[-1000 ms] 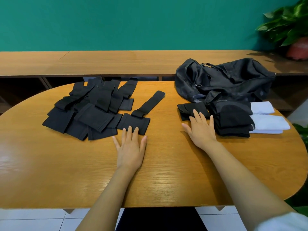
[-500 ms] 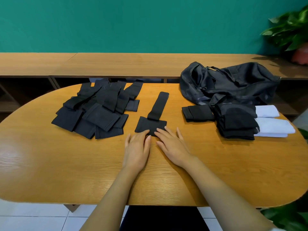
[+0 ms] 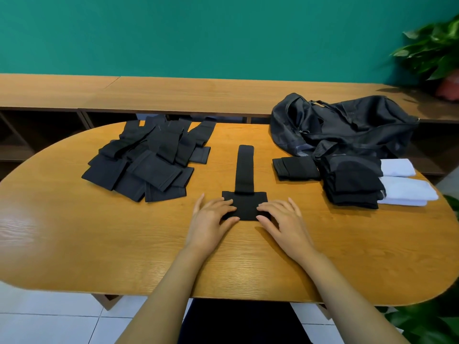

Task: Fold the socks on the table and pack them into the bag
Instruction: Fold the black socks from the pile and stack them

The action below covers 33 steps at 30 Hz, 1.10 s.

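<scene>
I now have one sock (image 3: 244,184) pulled clear of the pile (image 3: 146,165). A second ago it lay slanted against the pile's right side, with only the left hand (image 3: 211,219) on it and the right hand (image 3: 283,222) over by the folded sock (image 3: 295,167). It now lies in the middle of the table (image 3: 99,244) toward the near edge, squared up, with its narrow part running straight toward the far edge.

Both hands are on its wide near end, left fingers on the left corner and right fingers on the right corner. The fingers are lightly bent and pressing down, not closed round the cloth. I cannot tell whether the thumbs have slipped under the near hem.

I judge the sock is laid out and the fold is about to start. The next move would be to lift the near end and turn it up over the strip.

The stack (image 3: 352,187) at the right edge sits just beside the bag (image 3: 347,125) at the far right. It is not packed yet, and the pile is still large, so most of the work is ahead.
</scene>
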Each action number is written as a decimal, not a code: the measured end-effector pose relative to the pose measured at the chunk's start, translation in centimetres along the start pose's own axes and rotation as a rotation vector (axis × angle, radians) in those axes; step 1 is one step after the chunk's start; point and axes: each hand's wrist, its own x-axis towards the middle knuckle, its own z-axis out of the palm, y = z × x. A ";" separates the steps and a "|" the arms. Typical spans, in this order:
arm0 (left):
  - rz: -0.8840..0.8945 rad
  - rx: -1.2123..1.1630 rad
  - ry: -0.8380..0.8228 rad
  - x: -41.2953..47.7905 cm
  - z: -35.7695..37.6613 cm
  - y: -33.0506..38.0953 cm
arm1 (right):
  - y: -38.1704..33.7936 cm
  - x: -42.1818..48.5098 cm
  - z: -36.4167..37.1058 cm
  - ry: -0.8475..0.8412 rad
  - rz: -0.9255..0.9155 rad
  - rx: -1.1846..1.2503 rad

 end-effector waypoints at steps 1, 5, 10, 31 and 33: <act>0.007 0.008 0.024 0.0 0.1 0.0 | 0.0 0.0 0.0 -0.004 -0.004 -0.009; 0.005 0.011 0.104 -0.1 0.2 0.0 | 0.2 0.0 0.0 -0.017 -0.015 -0.027; 0.034 -0.002 0.000 -0.1 -0.1 0.1 | 0.1 -0.1 -0.1 -0.051 -0.025 -0.064; 0.035 -0.047 0.095 -1.3 -0.8 1.0 | 0.2 -0.8 -0.5 0.134 -0.001 0.161; 0.025 -0.059 0.071 -2.2 -1.0 1.2 | 0.2 -1.4 -0.8 0.146 0.021 0.200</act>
